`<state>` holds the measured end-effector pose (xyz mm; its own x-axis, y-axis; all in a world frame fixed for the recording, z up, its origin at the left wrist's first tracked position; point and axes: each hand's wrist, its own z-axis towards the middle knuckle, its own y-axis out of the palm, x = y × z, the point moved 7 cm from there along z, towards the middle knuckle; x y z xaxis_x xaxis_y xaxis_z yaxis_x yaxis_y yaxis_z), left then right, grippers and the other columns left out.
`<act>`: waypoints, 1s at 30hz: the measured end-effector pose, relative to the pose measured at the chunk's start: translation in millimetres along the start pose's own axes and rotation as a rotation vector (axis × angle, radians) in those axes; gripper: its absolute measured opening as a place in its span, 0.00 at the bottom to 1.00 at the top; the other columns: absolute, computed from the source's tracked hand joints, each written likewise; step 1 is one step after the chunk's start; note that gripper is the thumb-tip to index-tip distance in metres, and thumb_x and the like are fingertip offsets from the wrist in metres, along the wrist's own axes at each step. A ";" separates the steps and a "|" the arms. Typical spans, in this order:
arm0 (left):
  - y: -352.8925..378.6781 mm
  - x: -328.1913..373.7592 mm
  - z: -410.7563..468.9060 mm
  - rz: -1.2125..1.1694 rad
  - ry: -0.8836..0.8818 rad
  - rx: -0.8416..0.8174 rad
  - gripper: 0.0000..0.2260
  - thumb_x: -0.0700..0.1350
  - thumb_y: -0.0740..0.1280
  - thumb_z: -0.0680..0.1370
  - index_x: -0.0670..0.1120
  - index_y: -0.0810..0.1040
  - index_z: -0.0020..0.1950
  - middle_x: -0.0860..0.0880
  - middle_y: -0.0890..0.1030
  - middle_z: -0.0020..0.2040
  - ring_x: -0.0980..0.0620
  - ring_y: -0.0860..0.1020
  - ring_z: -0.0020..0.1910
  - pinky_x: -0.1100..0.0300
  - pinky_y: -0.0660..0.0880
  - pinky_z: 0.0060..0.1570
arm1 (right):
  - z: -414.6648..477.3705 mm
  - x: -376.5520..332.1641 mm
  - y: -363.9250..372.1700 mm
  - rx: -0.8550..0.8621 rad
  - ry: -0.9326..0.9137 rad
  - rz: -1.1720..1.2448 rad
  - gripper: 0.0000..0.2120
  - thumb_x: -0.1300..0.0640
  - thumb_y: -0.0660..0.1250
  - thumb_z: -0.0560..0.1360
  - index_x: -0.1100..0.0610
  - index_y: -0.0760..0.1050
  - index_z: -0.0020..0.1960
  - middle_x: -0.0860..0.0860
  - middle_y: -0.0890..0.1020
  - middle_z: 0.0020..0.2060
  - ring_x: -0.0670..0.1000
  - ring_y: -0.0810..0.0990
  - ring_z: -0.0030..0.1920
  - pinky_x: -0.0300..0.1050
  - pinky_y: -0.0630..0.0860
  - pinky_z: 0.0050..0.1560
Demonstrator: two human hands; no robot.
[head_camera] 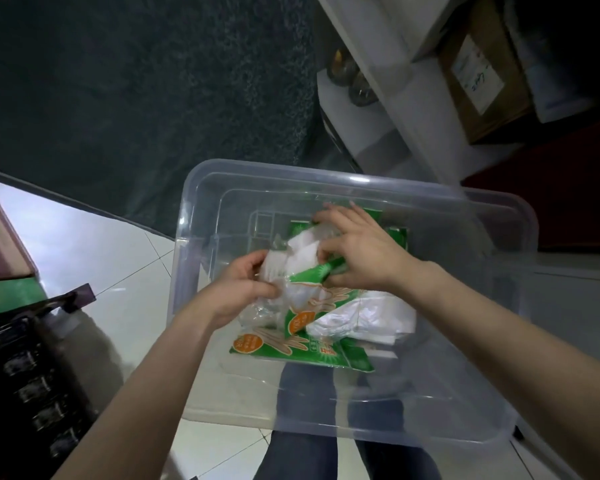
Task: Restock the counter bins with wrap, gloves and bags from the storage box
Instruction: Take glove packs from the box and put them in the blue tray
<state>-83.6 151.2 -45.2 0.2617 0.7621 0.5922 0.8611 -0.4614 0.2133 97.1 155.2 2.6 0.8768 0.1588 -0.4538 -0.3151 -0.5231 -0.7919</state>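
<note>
From the head view I have both hands down inside the clear storage box [201, 188], which sits over my knees with tiled floor showing through its bottom. My left hand [238, 292] is closed around the near-left end of a crinkled pack of clear gloves [284, 268], thumb on top; my right hand [354, 251] pinches the same bundle from the far side, fingers curled over a green-printed pack edge [312, 273] while the other fingers spread flat. Under and just nearer than my hands lie more green glove packs [291, 344], one printed with hand outlines, and to the right of them, beneath my right wrist, a heap of white plastic bags [361, 317]. I see no roll of wrap in the box — it may be gone already or hidden, I cannot tell. The counter bins are not in view, so nothing shows what has been restocked. My judgement: the box is thinly filled, so I am probably well into the job, with this glove pack the step in hand and the bags and remaining packs left to carry across. Far left of my left arm stand dark stacked crates [39, 375].
</note>
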 end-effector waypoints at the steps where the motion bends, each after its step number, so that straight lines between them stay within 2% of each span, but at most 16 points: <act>1: 0.8 -2.4 -0.7 0.009 -0.008 0.011 0.26 0.21 0.65 0.67 0.46 0.77 0.57 0.51 0.85 0.44 0.52 0.83 0.45 0.58 0.79 0.41 | -1.2 -0.8 -0.3 -0.012 0.000 -0.011 0.13 0.45 0.74 0.63 0.49 0.78 0.44 0.53 0.70 0.64 0.55 0.66 0.69 0.53 0.43 0.76; 2: 0.8 -5.1 -1.0 -0.004 -0.011 0.031 0.26 0.21 0.65 0.67 0.46 0.77 0.57 0.49 0.84 0.46 0.50 0.82 0.46 0.56 0.78 0.43 | -2.2 -0.7 -0.1 -0.025 0.007 -0.001 0.14 0.45 0.74 0.63 0.49 0.78 0.45 0.53 0.70 0.58 0.54 0.70 0.64 0.52 0.45 0.76; 4: -1.8 -9.8 -2.4 -0.094 -0.003 0.078 0.25 0.22 0.65 0.68 0.44 0.76 0.59 0.45 0.82 0.48 0.46 0.81 0.48 0.53 0.79 0.45 | -4.6 0.7 -0.7 -0.039 0.042 0.049 0.15 0.46 0.74 0.65 0.51 0.77 0.47 0.51 0.69 0.51 0.55 0.73 0.54 0.50 0.59 0.72; 5: -3.6 -11.0 -3.7 -0.154 0.007 0.093 0.24 0.23 0.65 0.69 0.43 0.75 0.60 0.44 0.82 0.49 0.46 0.81 0.48 0.53 0.80 0.45 | -5.9 1.2 -2.7 -0.027 0.058 0.060 0.15 0.46 0.74 0.65 0.51 0.77 0.47 0.52 0.70 0.50 0.55 0.73 0.50 0.49 0.66 0.64; 7: -8.4 -11.1 -6.0 -0.254 0.040 0.101 0.21 0.26 0.66 0.69 0.43 0.76 0.58 0.46 0.84 0.48 0.47 0.83 0.47 0.54 0.81 0.42 | -8.5 -0.5 -7.4 0.008 0.061 0.047 0.15 0.45 0.75 0.65 0.51 0.77 0.47 0.52 0.71 0.50 0.55 0.74 0.46 0.48 0.69 0.52; 9: -10.8 -7.3 -9.2 -0.289 0.081 0.107 0.19 0.27 0.67 0.68 0.44 0.77 0.55 0.48 0.85 0.45 0.50 0.83 0.44 0.57 0.81 0.38 | -10.7 -5.0 -10.4 0.023 0.034 0.068 0.15 0.46 0.75 0.65 0.52 0.76 0.46 0.52 0.72 0.52 0.55 0.75 0.46 0.47 0.69 0.48; 11: -11.5 -4.9 -11.5 -0.292 0.094 0.131 0.18 0.31 0.68 0.66 0.45 0.77 0.53 0.48 0.84 0.43 0.51 0.83 0.43 0.58 0.80 0.37 | -12.0 -9.9 -11.4 0.008 -0.001 0.098 0.15 0.48 0.75 0.66 0.53 0.74 0.45 0.51 0.76 0.52 0.54 0.75 0.49 0.48 0.73 0.48; 14: -15.9 -8.8 -13.8 -0.229 0.055 0.209 0.15 0.37 0.68 0.66 0.48 0.79 0.51 0.48 0.83 0.45 0.50 0.82 0.45 0.58 0.79 0.39 | -15.4 -14.4 -9.0 -0.030 -0.031 0.079 0.14 0.47 0.74 0.68 0.51 0.72 0.44 0.49 0.79 0.44 0.53 0.75 0.48 0.53 0.76 0.45; 16: -23.1 -18.5 -16.3 -0.061 0.012 0.317 0.10 0.39 0.68 0.72 0.50 0.79 0.50 0.48 0.83 0.50 0.50 0.81 0.50 0.59 0.77 0.44 | -19.0 -9.1 -4.6 -0.038 -0.011 0.054 0.15 0.47 0.73 0.68 0.50 0.67 0.41 0.50 0.79 0.41 0.54 0.76 0.45 0.49 0.74 0.41; 18: -26.4 -32.1 -19.4 0.254 -0.050 0.387 0.08 0.38 0.66 0.75 0.49 0.78 0.51 0.48 0.81 0.54 0.49 0.80 0.53 0.57 0.76 0.50 | -22.4 2.2 2.7 -0.064 0.033 0.023 0.16 0.48 0.72 0.69 0.49 0.64 0.41 0.50 0.79 0.39 0.55 0.77 0.44 0.46 0.70 0.40; 19: -23.7 -41.7 -20.3 0.433 -0.099 0.361 0.10 0.37 0.66 0.75 0.48 0.77 0.53 0.48 0.81 0.55 0.49 0.79 0.54 0.56 0.75 0.53 | -23.7 8.7 8.0 -0.087 0.059 0.005 0.14 0.48 0.72 0.70 0.50 0.66 0.42 0.51 0.79 0.40 0.56 0.78 0.45 0.47 0.72 0.42; 21: -6.2 -64.5 -20.8 0.759 -0.190 0.140 0.16 0.39 0.70 0.71 0.47 0.77 0.58 0.48 0.81 0.57 0.50 0.79 0.54 0.58 0.75 0.54 | -26.9 22.7 20.7 -0.134 0.127 -0.009 0.13 0.49 0.71 0.71 0.53 0.70 0.47 0.54 0.80 0.45 0.58 0.78 0.49 0.51 0.75 0.48; 23: 14.1 -83.8 -24.0 1.069 -0.213 -0.123 0.22 0.45 0.74 0.69 0.50 0.76 0.62 0.49 0.78 0.60 0.50 0.77 0.55 0.57 0.74 0.56 | -31.7 32.5 33.9 -0.153 0.191 0.006 0.15 0.49 0.70 0.71 0.53 0.71 0.53 0.55 0.79 0.50 0.59 0.78 0.50 0.51 0.76 0.47; 24: 20.2 -87.4 -24.8 1.188 -0.186 -0.179 0.23 0.47 0.74 0.68 0.52 0.76 0.62 0.50 0.77 0.61 0.49 0.76 0.57 0.55 0.74 0.57 | -33.7 34.9 39.3 -0.144 0.207 -0.001 0.17 0.48 0.70 0.72 0.53 0.71 0.56 0.54 0.78 0.53 0.59 0.78 0.51 0.51 0.76 0.46; 26: 24.8 -81.5 -21.7 1.329 -0.070 -0.155 0.21 0.50 0.74 0.69 0.54 0.77 0.62 0.51 0.77 0.61 0.49 0.75 0.57 0.54 0.73 0.56 | -36.0 35.0 47.6 -0.113 0.219 -0.035 0.19 0.47 0.69 0.73 0.53 0.70 0.60 0.54 0.77 0.56 0.59 0.78 0.53 0.50 0.75 0.45; 30: 36.5 -69.4 -20.5 1.406 0.125 -0.135 0.13 0.51 0.67 0.76 0.53 0.78 0.61 0.51 0.80 0.60 0.50 0.77 0.56 0.56 0.75 0.53 | -36.6 31.3 55.3 -0.079 0.218 -0.007 0.20 0.46 0.67 0.74 0.51 0.67 0.62 0.54 0.74 0.60 0.60 0.78 0.53 0.54 0.79 0.46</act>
<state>-79.3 72.2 -62.6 0.8067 -0.4033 0.4320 -0.1304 -0.8345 -0.5354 120.4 100.6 -40.5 0.9394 -0.0171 -0.3424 -0.2865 -0.5878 -0.7566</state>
